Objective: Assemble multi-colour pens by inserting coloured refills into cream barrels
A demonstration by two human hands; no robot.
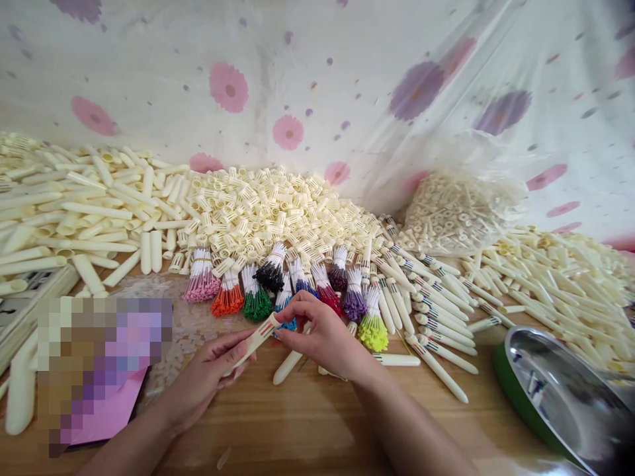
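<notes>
Partly hidden, seemingly slotted barrel [258,340].

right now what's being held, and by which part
A pen: the left hand holds its barrel; the right hand is at its slotted end.

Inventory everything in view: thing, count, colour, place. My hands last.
Held pen barrel: one, cream, front centre
Refill bundles: ten visible, pink, orange, green, black, light blue, dark blue, crimson, dark purple, violet, yellow, centre
Slotted sleeves: uncountable heap, cream, back centre
Pen tubes: uncountable, two heaps, cream, left and right
Slotted pens: many, cream, right of centre
Bag of small parts: one, clear, back right
Bowl: one, silver inside, green outside, front right
Small plastic pieces: many, translucent, left of centre
Flat item: one, pink, partly pixelated, front left
Frame-like object: one, pale, left edge
Tabletop: one, brown, underneath
Floral sheet: one, white, pink and purple, background
Left hand: one, bare, holding the barrel
Right hand: one, bare, at the barrel's slotted end
</notes>
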